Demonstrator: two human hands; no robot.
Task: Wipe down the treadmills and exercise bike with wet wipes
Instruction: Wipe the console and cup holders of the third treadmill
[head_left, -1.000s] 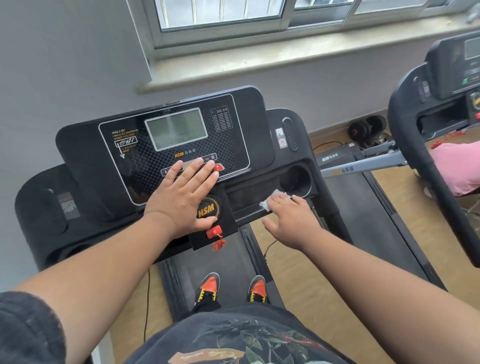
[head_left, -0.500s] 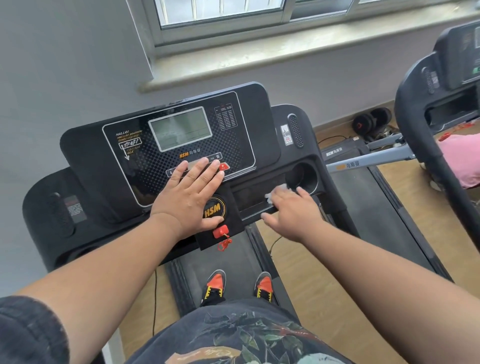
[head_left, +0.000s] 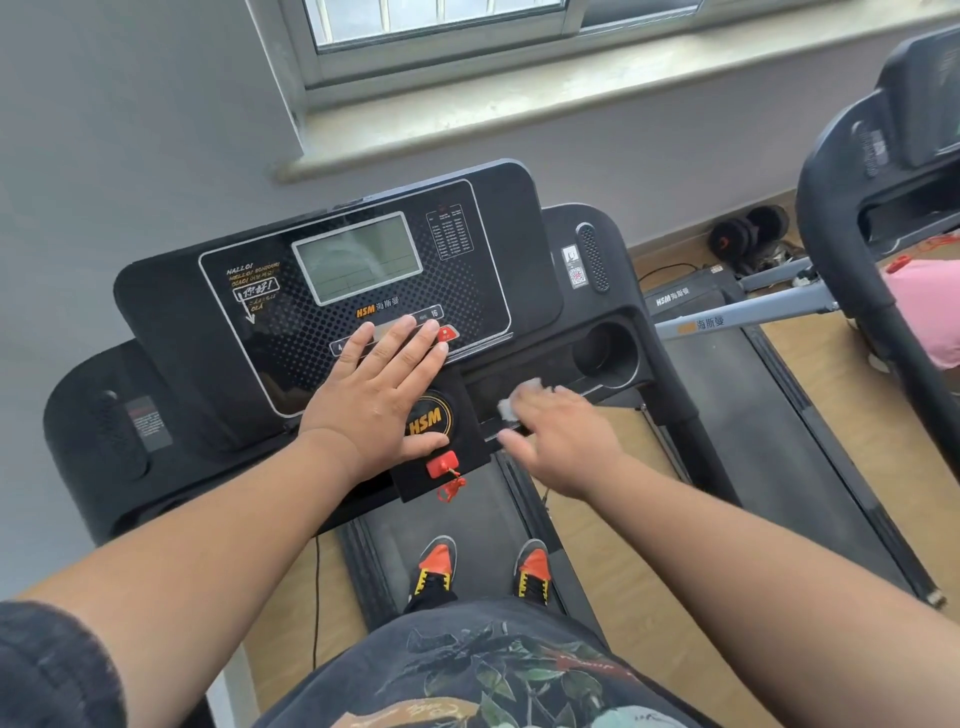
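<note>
Nearest the camera, two orange-toed shoes (head_left: 436, 569) stood on the dark belt of the black HSM treadmill (head_left: 208, 364). Both bare forearms reached forward. The left hand (head_left: 376, 395) lay flat, palm down, fingers straight and slightly spread across the button row of the console, thumb by the round HSM badge above the red safety key (head_left: 442, 463). The right hand (head_left: 558, 436), blurred, pressed a crumpled white wet wipe (head_left: 514, 397) under curled fingers onto the tray ledge, near the round cup holder (head_left: 605, 353). Beyond, a grey display (head_left: 358, 257) sat below the window sill (head_left: 519, 98).
</note>
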